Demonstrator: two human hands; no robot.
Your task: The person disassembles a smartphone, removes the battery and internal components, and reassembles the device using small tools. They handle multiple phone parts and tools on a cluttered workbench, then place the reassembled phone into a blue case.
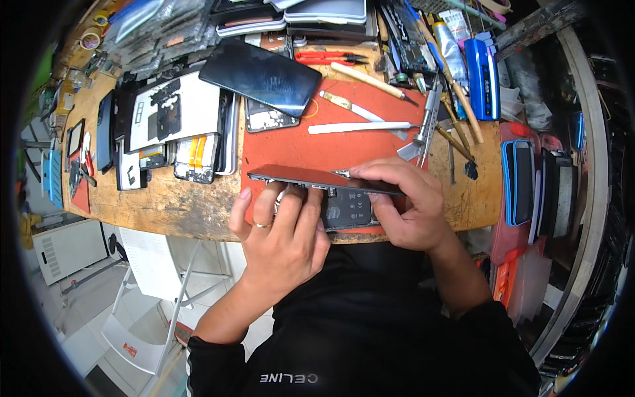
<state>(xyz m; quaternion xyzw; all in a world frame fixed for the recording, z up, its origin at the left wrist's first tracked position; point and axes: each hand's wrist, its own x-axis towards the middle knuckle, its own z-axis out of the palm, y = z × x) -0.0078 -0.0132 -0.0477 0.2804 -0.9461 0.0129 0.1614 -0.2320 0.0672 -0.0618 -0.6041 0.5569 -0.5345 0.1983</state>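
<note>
An opened smartphone lies at the front edge of the bench, with its dark battery (347, 210) showing. Above it the phone's black screen panel (301, 175) is tilted up, seen nearly edge-on. My right hand (413, 208) pinches the panel's right end between thumb and fingers. At the left end of the phone body, my left hand (284, 228), with a ring on one finger, is closed with bent fingers reaching under the raised panel. Its fingertips are partly hidden there. Beneath the phone is a red work mat (291, 149).
Beyond the phone lie a white-handled tool (360, 127), a knife (354, 109), and tweezers (428, 122). A large dark phone panel (261, 76) rests on another phone (271, 118). Stacked phone parts (175, 109) stand left; a blue device (481, 79) is at the back right.
</note>
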